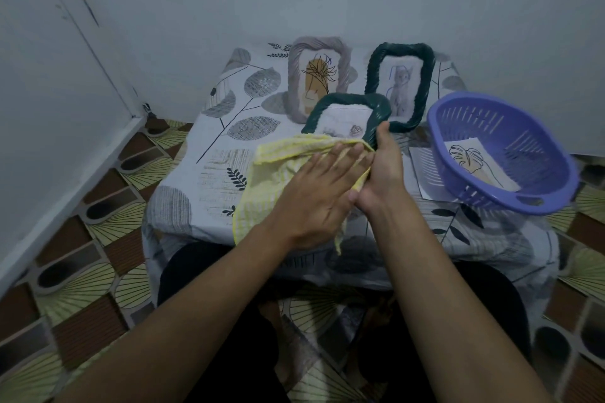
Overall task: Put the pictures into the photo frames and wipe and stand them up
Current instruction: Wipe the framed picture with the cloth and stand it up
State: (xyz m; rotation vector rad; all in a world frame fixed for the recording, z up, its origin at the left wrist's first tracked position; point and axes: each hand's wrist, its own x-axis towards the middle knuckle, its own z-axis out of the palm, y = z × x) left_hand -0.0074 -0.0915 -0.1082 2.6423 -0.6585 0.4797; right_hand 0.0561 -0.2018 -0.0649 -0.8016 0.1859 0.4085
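A dark green photo frame (347, 101) with a rose sketch inside tilts up from the low table. My right hand (379, 170) grips its right edge, thumb on the rim. My left hand (320, 193) lies flat with straight fingers on a yellow cloth (278, 170), pressing it against the lower part of that frame. Behind, a grey frame (296, 75) with a plant drawing and a second dark green frame (422, 82) with a cat picture stand upright near the wall.
A purple plastic basket (510, 193) at the right tilts on the table and holds a leaf drawing (471, 160); another sheet lies under it. The leaf-patterned tablecloth (222, 154) covers the small table. The wall is close behind, patterned floor on both sides.
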